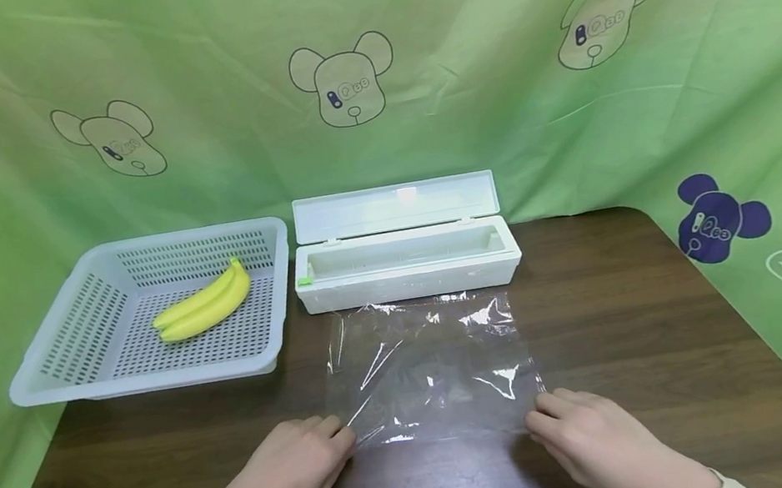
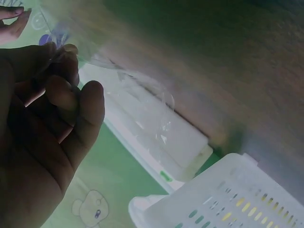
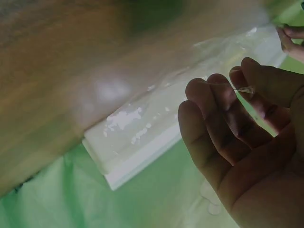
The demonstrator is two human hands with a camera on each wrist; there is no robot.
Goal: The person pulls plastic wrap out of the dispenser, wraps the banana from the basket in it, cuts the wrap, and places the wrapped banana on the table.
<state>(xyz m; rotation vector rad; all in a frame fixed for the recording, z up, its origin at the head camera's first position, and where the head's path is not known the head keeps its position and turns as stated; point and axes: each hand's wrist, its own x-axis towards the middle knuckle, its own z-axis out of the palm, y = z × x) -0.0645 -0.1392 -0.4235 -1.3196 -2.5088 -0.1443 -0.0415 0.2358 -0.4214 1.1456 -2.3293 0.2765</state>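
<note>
A sheet of clear plastic wrap (image 1: 425,370) stretches from the front of a long white dispenser box (image 1: 408,283) toward me. Its near left corner is pinched between the thumb and index finger of my left hand (image 1: 295,465). My right hand (image 1: 594,437) pinches the near right corner in the same way. In the left wrist view, the left hand (image 2: 45,114) has its other fingers loosely bent. The right hand (image 3: 242,123) shows likewise in the right wrist view, a thin edge of film at its fingertips. The dispenser's lid (image 1: 395,208) stands raised at the back.
Left of the dispenser stands a pale slotted basket (image 1: 77,325) with yellow bananas (image 1: 206,304) in it. A small green piece (image 1: 305,281) sits on the dispenser's left end. Green printed cloth (image 1: 492,111) hangs behind and beside the dark wooden table (image 1: 621,311).
</note>
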